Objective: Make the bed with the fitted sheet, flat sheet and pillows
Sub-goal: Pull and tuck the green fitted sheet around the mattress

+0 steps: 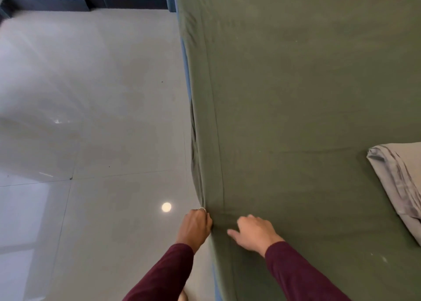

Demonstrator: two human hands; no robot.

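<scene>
**Hands working the green sheet at the near edge of the bed**

The left hand (196,226) is curling its fingers into the olive-green fitted sheet (296,95) at the side of the mattress, gripping a gathered fold of cloth where the sheet is turning down over the edge; a ring is showing on one finger. The right hand (252,232) is lying just beside it on top of the bed, palm down, fingers loosely spread and pressing the sheet flat, holding nothing. The two hands are sitting close together but not touching, both coming out of dark maroon sleeves (300,275).

From the left hand, creases are running away along the side of the bed towards the far end, where a strip of blue mattress (187,77) is peeking out from under the sheet's hem. The sheet is lying mostly smooth across the top. At the right edge of the scene, a folded grey sheet (401,177) is resting on the green surface, well apart from the hands. To the left, glossy pale floor tiles (91,118) are reflecting a round spot of light (166,207), with a dark skirting band (125,2) along the far wall.
</scene>
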